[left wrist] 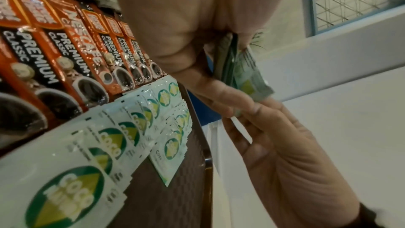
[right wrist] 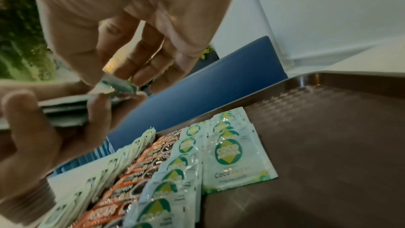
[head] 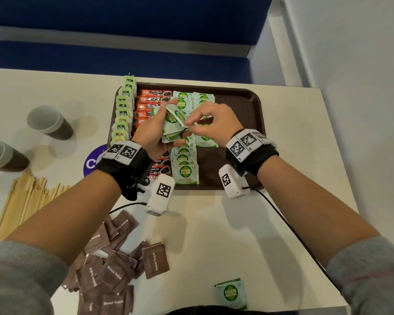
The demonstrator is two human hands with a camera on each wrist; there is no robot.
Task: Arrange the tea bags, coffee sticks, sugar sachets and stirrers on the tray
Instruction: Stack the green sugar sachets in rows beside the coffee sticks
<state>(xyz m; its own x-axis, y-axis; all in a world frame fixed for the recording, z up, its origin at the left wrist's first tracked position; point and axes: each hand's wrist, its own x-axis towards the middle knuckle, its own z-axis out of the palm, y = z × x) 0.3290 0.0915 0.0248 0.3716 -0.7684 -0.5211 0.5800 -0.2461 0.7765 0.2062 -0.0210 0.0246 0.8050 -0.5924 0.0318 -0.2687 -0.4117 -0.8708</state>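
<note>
left hand (head: 154,133): grips the coco sugar stack (head: 172,126).
right hand (head: 210,120): pinches the top sachet (head: 180,117); peel one only, lay it overlapping the second column (head: 204,119) on the tray (head: 248,105).

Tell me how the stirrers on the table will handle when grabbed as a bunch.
The stirrers look like thin, flat wooden sticks, so probably stiff and light. Lying loosely fanned, they would likely scatter or slip from a loose grip. Flat sides suggest little rolling.

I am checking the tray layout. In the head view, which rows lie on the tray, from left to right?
Tea bags → coffee sticks → first Coco Sugar row → second Coco Sugar row → bare tray.
</note>
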